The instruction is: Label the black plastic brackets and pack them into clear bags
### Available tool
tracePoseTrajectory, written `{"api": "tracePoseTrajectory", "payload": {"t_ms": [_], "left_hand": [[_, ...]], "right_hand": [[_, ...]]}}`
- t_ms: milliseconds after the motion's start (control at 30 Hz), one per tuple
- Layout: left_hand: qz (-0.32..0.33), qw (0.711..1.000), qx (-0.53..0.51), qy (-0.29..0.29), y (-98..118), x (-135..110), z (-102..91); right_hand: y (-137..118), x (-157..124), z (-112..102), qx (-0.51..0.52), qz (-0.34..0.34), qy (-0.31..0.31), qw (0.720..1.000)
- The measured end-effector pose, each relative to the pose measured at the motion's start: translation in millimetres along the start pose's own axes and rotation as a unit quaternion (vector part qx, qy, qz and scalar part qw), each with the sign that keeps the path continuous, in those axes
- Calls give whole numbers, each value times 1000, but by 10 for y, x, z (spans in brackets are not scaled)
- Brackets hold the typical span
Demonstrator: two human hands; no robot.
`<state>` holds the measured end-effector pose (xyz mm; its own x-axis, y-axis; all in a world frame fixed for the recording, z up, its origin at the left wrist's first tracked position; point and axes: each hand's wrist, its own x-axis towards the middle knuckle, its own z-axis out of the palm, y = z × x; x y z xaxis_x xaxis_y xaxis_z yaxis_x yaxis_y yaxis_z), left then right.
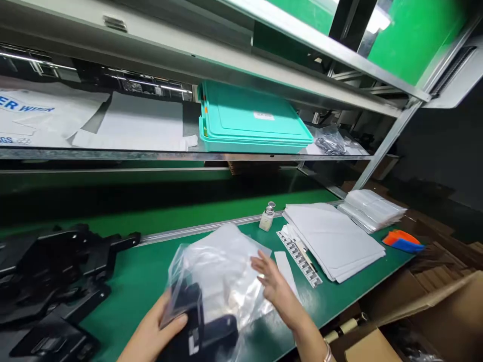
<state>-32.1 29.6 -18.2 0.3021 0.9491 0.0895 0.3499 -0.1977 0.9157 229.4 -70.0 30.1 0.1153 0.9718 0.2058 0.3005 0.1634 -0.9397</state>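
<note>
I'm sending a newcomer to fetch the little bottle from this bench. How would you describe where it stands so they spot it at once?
Start at the green table and follow the metal rail along its far edge. The small bottle stands upright just in front of that rail, left of the stack of white sheets. It is the only upright thing there: pale, with a shiny cap, among flat papers and bags.

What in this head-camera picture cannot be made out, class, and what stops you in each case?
- Black part in the head view: veiled by the clear plastic bag, cut by the bottom edge.
- Left hand: wrist cropped at the bottom edge.
- Right hand: motion-blurred fingers.
- Label on the teal tray: too small to read.
- Pile of black parts: dark, shapes merge.
</note>
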Motion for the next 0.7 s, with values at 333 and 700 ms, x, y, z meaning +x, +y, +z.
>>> {"api": "tracePoseTrajectory", "payload": {"t_ms": [333,700], "left_hand": [[87,961,97,-246,732,-196,502],[76,924,62,-369,1112,-92,496]], "right_hand": [[37,606,356,112,274,-157,942],[-609,-32,-279,-171,-3,-230,958]]}}
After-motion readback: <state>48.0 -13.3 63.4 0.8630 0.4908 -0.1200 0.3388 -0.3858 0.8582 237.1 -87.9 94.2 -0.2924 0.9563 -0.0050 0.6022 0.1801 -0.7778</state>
